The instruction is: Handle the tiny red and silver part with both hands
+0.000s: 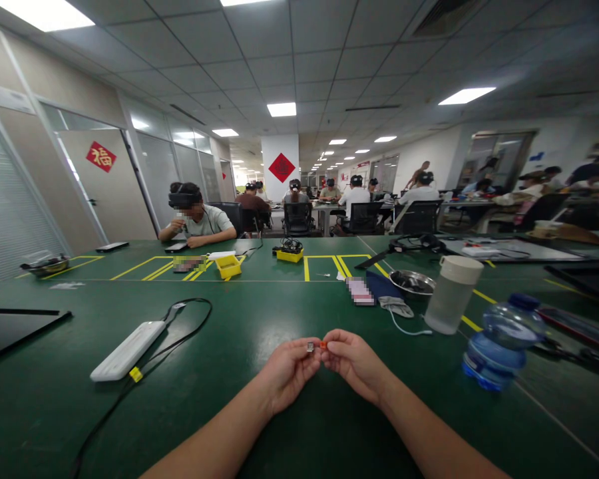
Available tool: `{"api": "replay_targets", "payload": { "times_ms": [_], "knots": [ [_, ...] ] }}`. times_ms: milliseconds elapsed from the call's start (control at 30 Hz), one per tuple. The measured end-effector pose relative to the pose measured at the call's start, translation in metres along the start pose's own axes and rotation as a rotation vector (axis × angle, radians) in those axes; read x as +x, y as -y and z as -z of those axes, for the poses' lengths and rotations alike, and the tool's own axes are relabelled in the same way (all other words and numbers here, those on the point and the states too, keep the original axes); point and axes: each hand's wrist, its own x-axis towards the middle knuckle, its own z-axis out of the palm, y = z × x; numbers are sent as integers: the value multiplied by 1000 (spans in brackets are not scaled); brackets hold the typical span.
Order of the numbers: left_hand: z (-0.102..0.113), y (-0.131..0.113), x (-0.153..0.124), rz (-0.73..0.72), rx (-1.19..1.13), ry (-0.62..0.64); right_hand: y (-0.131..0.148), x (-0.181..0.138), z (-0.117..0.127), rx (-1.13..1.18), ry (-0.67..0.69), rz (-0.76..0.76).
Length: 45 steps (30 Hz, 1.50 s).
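Note:
Above the green table, my left hand (292, 372) pinches a small silver, metal-looking piece (310, 346); it is too small for me to tell its kind. Fingertip to fingertip with it, my right hand (352, 362) is closed on a small orange piece (323, 344). The two pieces are very close together, and I cannot tell whether they are joined. Fingers hide part of both.
A white power bank (127, 351) with a black cable lies to the left. On the right stand a water bottle (502, 342), a pale lidded cup (452, 296) and a steel bowl (413, 282). Yellow trays (228, 267) sit farther back. Across the table, a person (199, 219) wears a headset.

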Motion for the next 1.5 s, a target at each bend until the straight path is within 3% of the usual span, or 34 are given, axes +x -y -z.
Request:
{"api": "replay_targets", "payload": {
  "times_ms": [133,233,300,500,633,767,900,1033,1233,1367,1500],
  "knots": [
    [0,3,3,28,-35,-31,-2,-2,-5,-93,14,48],
    [-1,3,4,23,86,-68,-3,-2,-7,-168,37,67],
    [0,3,3,-51,360,-125,-3,-2,-6,-204,20,80],
    [11,3,3,-550,1548,-195,2,-1,-1,-200,-40,106],
    [19,0,9,-583,1905,-248,2,-2,-2,-204,-33,77],
    [33,-17,11,-468,2029,-366,2,-3,-2,-243,-16,50],
    [62,-51,1,-287,2122,-598,4,-4,-1,-255,11,37],
    [106,-96,-27,-141,2195,-808,6,-6,-3,-265,33,15],
    [165,-148,-75,-40,2231,-921,2,-4,-1,-295,75,-10],
    [163,-149,-75,-15,2202,-928,-1,-1,2,-300,83,-22],
    [123,-119,-48,-73,2133,-792,-3,-1,2,-337,83,-14]
  ]
}}
